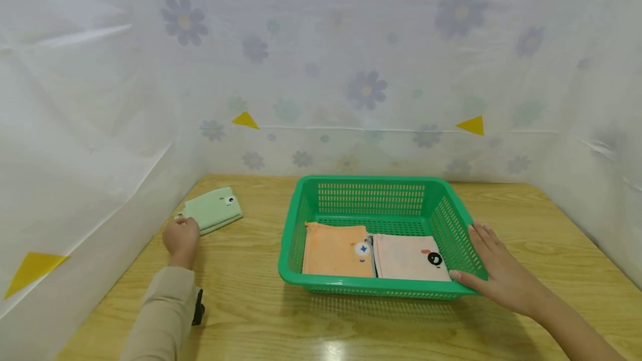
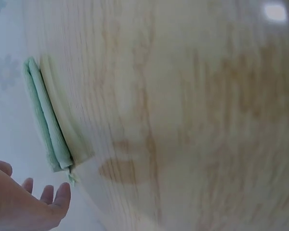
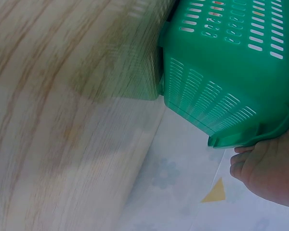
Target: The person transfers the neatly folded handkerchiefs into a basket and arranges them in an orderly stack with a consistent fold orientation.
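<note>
A folded light green towel (image 1: 213,209) with an embroidered eye lies at the table's far left. Its layered folded edge (image 2: 49,118) faces the left wrist camera. My left hand (image 1: 181,237) is at the towel's near left corner; in the left wrist view, its fingers (image 2: 62,196) are loosely bent and stand a little apart from it. With my right hand (image 1: 506,274) I grip the right rim of a green plastic basket (image 1: 373,179), thumb over the front corner and fingers along the outside. Inside lie a folded orange towel (image 1: 333,252) and a folded pink towel (image 1: 406,258), side by side.
The basket stands on a wood-grain table (image 1: 261,316). White flowered sheeting (image 1: 321,71) closes off the back and both sides. Yellow triangles (image 1: 246,120) are stuck on it. A black strap piece (image 1: 198,308) shows beside the left sleeve (image 1: 163,311).
</note>
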A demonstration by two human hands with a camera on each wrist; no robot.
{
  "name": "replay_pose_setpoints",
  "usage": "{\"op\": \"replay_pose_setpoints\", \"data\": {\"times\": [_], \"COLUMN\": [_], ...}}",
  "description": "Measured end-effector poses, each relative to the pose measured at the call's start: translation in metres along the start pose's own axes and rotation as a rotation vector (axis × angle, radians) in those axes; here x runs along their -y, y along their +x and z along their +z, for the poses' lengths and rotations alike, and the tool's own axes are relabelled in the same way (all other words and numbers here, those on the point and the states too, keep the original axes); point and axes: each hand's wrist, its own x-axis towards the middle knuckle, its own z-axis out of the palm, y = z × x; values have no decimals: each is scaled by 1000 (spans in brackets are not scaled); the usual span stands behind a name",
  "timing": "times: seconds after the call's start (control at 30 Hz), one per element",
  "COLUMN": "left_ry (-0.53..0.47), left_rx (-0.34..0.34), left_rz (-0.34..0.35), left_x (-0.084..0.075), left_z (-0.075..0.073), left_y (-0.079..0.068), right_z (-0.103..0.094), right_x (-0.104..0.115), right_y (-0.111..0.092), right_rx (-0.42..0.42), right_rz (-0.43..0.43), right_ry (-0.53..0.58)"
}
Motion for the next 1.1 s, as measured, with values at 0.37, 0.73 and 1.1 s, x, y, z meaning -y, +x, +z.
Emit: {"op": "replay_pose_setpoints", "data": {"times": [0.37, 0.73, 1.1], "left_ry": [11, 26, -21], "left_rx": [64, 117, 146], "left_rz": [-83, -124, -228], "left_x": [4, -2, -7], "left_z": [-2, -1, -2], "left_y": [6, 2, 0], "right_z": [0, 0, 1], "right_x": [0, -2, -1], "right_y": [0, 1, 0], "right_rx": [-4, -3, -10], "right_rz": [-1, -4, -6], "right_ry": [-7, -1, 4]}}
